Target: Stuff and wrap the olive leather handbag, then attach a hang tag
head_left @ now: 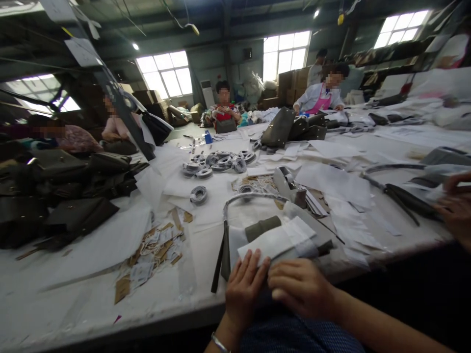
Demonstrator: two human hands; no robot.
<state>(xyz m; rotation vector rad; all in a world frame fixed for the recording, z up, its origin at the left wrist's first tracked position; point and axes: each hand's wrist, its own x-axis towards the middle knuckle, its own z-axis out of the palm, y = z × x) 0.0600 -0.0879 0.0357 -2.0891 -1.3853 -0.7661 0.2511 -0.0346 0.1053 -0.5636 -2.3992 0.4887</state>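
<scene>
A dark olive handbag (pixel 225 249) lies in front of me at the table's near edge, its wrapped handle (pixel 253 196) arching away from me. A folded sheet of white wrapping paper (pixel 277 241) lies across it, beside a rolled olive piece (pixel 262 228). My left hand (pixel 247 282) rests on the paper's near edge, fingers stretched out flat. Close beside it, my right hand (pixel 303 288) has its fingers curled together at the bag's near side. Whatever those fingers hold is hidden.
Tags and cords (pixel 156 252) lie in a heap to the left, near stacked dark bags (pixel 73 215). Wrapped handle coils (pixel 221 162) and a tape dispenser (pixel 289 184) sit further back. Another person's hands (pixel 458 206) work at the right. Several people sit around the table.
</scene>
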